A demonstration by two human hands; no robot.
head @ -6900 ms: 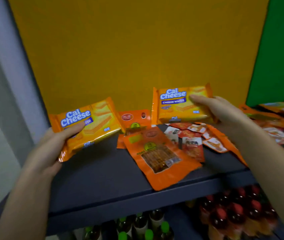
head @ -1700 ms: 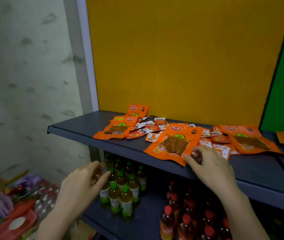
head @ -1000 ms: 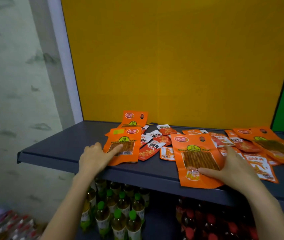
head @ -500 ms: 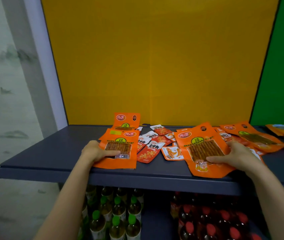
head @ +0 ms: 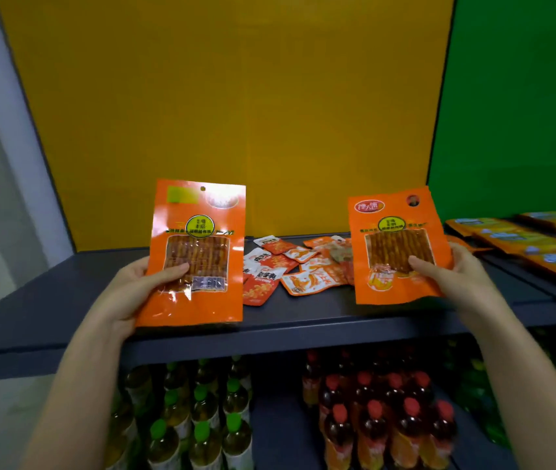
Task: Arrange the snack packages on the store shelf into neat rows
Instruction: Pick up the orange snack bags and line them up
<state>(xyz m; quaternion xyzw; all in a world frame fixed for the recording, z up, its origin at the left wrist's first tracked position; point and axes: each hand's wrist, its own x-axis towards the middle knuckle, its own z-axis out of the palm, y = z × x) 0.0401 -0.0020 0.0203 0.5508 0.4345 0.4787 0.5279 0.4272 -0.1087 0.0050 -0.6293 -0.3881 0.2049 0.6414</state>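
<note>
Nearest, two bare forearms reach up from the bottom corners of the view. Beneath them, on a lower level, stand green-capped bottles (head: 198, 432) at the left and red-capped bottles (head: 392, 415) at the right, packed close together.

The left hand (head: 129, 293) grasps an orange snack packet (head: 198, 232) by its lower left edge, with the thumb laid across the clear window on the front and the fingers out of sight behind. The packet is upright with its face toward the camera. Its bottom edge is level with the front lip of the dark grey shelf (head: 303, 330); whether it touches the lip cannot be told.

The right hand (head: 456, 276) grasps a second orange packet (head: 395, 239) of the same kind by its right edge, thumb on the front and fingers behind. It is also upright and faces the camera, with its top leaning a little to the left. The two packets are well apart.

Between them, further back on the shelf, lies a loose heap of small red, orange and white sachets (head: 290, 266), overlapping at odd angles. Off to the right, on the adjoining section, flat yellow-orange packages (head: 534, 245) lie side by side.

Behind everything stands a yellow back panel (head: 236, 113), with a green panel (head: 514, 96) to its right and a pale grey upright (head: 9, 137) at the left.
</note>
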